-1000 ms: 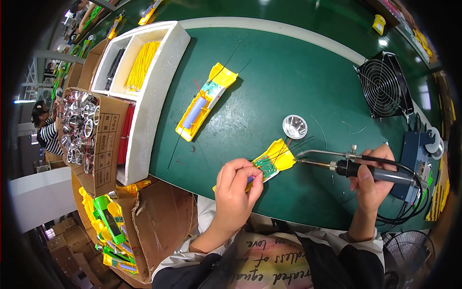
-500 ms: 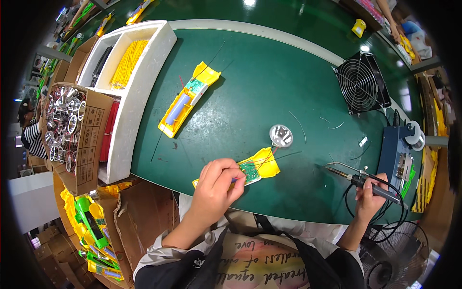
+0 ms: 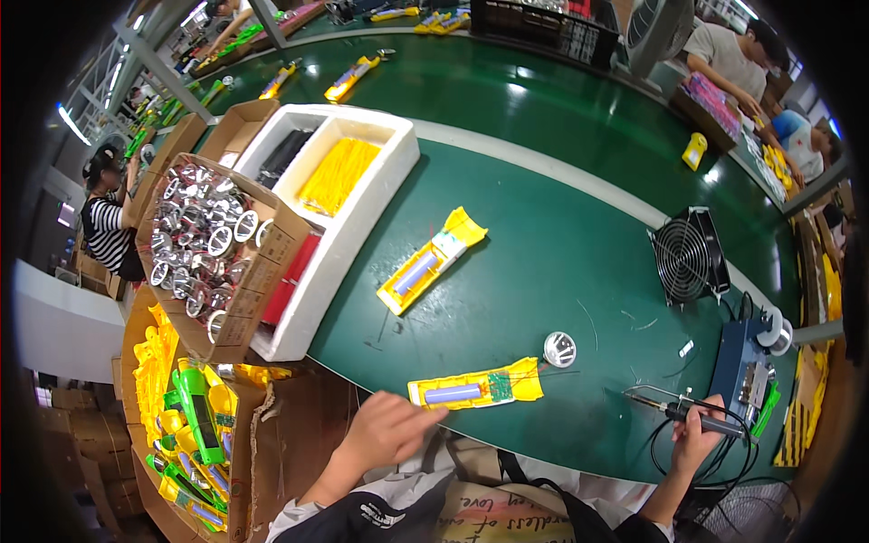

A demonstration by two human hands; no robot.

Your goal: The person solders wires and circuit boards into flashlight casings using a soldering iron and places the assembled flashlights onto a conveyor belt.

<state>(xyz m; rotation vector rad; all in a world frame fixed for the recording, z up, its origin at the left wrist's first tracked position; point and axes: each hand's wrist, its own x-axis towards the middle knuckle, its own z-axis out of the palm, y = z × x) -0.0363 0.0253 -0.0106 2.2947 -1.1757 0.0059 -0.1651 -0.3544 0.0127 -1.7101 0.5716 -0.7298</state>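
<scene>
Near the table's front edge lies a yellow torch housing (image 3: 527, 382) with a blue-violet cell (image 3: 453, 395) and a green circuit board (image 3: 501, 386) inside. A shiny reflector cup (image 3: 559, 349) sits beside its right end, with wires between them. My left hand (image 3: 387, 432) is at the housing's lower left edge, index finger stretched toward it, the other fingers partly curled; nothing shows in it. My right hand (image 3: 695, 442) grips a soldering iron (image 3: 726, 426) fitted with a thin curved metal tube, its tip pointing left above the table. A second yellow housing (image 3: 463, 232) with a cell lies farther back.
At left, a white foam box (image 3: 385, 172) holds yellow, black and red wires. In front stands a carton (image 3: 262, 299) of reflector cups, with a bin of housings (image 3: 195, 407) below. A black fan (image 3: 690, 258) and a blue soldering unit (image 3: 735, 357) stand right. Co-workers sit beyond.
My left hand has moved off the near housing, uncovering its cell. My right hand still holds the soldering iron. The view has shifted, showing more of the far side and left.
</scene>
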